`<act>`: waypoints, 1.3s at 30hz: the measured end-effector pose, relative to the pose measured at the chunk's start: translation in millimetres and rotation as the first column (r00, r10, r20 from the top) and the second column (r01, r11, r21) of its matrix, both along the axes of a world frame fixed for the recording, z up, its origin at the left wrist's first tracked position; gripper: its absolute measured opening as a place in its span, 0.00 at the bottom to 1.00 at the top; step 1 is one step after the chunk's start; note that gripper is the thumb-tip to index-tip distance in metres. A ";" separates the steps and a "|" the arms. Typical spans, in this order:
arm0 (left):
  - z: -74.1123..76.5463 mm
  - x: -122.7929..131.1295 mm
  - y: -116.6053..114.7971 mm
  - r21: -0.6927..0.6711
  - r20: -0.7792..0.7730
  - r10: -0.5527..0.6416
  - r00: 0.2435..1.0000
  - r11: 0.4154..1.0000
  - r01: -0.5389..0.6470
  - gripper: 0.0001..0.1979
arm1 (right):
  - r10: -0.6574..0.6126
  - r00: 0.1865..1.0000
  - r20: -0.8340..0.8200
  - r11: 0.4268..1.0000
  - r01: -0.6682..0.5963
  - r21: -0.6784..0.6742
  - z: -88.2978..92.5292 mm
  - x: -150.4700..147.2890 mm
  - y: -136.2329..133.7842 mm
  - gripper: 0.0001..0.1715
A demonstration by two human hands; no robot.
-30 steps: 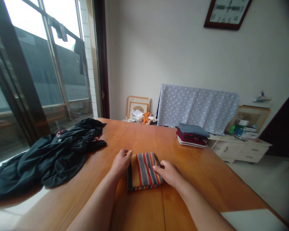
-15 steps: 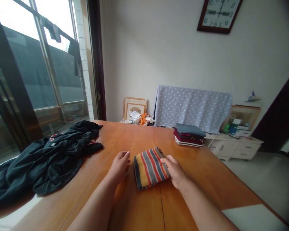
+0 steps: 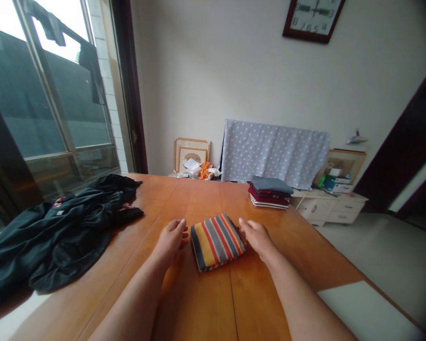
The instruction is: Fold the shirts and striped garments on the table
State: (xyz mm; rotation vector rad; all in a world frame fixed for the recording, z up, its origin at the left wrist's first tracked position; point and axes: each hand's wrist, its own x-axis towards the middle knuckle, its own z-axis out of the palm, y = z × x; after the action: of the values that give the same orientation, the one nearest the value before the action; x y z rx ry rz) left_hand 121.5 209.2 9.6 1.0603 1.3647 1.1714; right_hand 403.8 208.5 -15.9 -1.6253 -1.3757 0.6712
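Note:
A folded striped garment (image 3: 216, 240) in yellow, grey, red and white lies on the wooden table in front of me as a small, slightly skewed rectangle. Just off its left edge is my left hand (image 3: 173, 238), fingers loosely bent and apart, holding nothing. On the other side, my right hand (image 3: 257, 235) is close to the garment's right edge, its thumb clear of the cloth. That hand looks open; its lower fingers are partly hidden, so I cannot tell whether they still brush the fabric.
A neat stack of folded clothes (image 3: 270, 193) sits at the table's back right. Dark rumpled clothing (image 3: 74, 232) spreads over the left side. Behind the table (image 3: 184, 199) stand a dotted cloth cover (image 3: 273, 151), picture frames (image 3: 191, 151) and a white cabinet (image 3: 330, 208).
My right hand has let go of the striped garment's right edge and moved slightly off it. The left hand stays beside the garment. The whole view has shifted a little.

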 end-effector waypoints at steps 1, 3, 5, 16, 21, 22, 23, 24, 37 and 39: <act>-0.2 -0.1 -0.1 -0.002 -0.003 -0.001 1.000 1.000 0.001 0.21 | 0.037 0.999 0.002 0.999 -0.037 -0.024 3.0 0.7 -2.3 0.31; -0.2 -0.1 -0.8 -0.008 -0.006 -0.007 1.000 1.000 0.007 0.22 | 0.121 0.993 -0.010 0.987 -0.122 -0.101 9.0 2.7 -7.8 0.32; 0.1 0.7 -1.7 -0.008 -0.016 -0.008 1.000 1.000 0.008 0.23 | 0.218 0.976 -0.027 0.950 -0.218 -0.223 13.9 4.2 -14.3 0.32; -2.8 8.2 -2.1 0.101 -0.046 -0.137 0.990 0.985 0.141 0.30 | 0.160 0.975 -0.154 0.986 -0.166 -0.027 -0.8 -18.6 -5.5 0.11; -3.3 6.0 -2.1 0.064 -0.049 -0.236 0.970 0.969 0.239 0.31 | -0.026 0.995 -0.091 0.962 0.050 0.267 -10.8 -4.0 18.0 0.31; -3.4 6.3 -2.1 0.060 -0.042 -0.244 0.969 0.967 0.246 0.31 | -0.057 0.996 -0.067 0.963 0.073 0.258 -12.9 -0.7 20.1 0.30; -3.4 6.7 -2.2 0.057 -0.034 -0.245 0.969 0.967 0.246 0.31 | -0.084 0.996 -0.029 0.967 0.088 0.238 -14.4 2.0 21.1 0.28; -3.5 7.1 -2.1 0.053 -0.027 -0.241 0.970 0.969 0.242 0.31 | -0.103 0.994 0.024 0.971 0.095 0.221 -14.5 3.7 21.0 0.24; -7.5 -5.3 8.3 -0.049 0.148 -0.052 0.988 0.997 0.060 0.37 | 0.554 0.706 -0.441 0.817 -0.562 0.128 60.4 -40.4 -53.6 0.23; -8.5 -8.0 9.3 -0.083 0.139 -0.052 0.989 0.994 0.064 0.38 | 0.489 0.732 -0.476 0.864 -0.481 0.148 57.9 -37.3 -50.8 0.25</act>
State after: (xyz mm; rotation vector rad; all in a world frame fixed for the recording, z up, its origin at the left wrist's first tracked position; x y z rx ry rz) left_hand 113.5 218.5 1.2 0.9341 1.2583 1.1108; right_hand 366.5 157.7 42.0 -0.9531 -1.3980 1.2904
